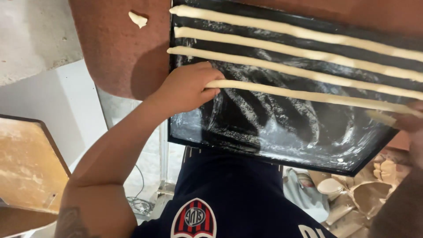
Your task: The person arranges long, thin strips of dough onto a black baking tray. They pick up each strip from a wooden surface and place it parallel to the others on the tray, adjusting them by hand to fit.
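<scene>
Four long, thin ropes of pale soft dough (304,61) lie side by side on a black, flour-dusted metal tray (264,145). The left hand (187,86) pinches the nearest rope's end (fingers curled). The right hand (412,125) touches its other end; its grip I cannot tell.

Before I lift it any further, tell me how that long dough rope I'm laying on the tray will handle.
The dough rope is thin and spans nearly the whole floured black tray, so it will probably sag or stretch if unsupported. The left hand and right hand hold opposite ends, suggesting it is floppy. It looks soft, likely denting under pressure.
</scene>
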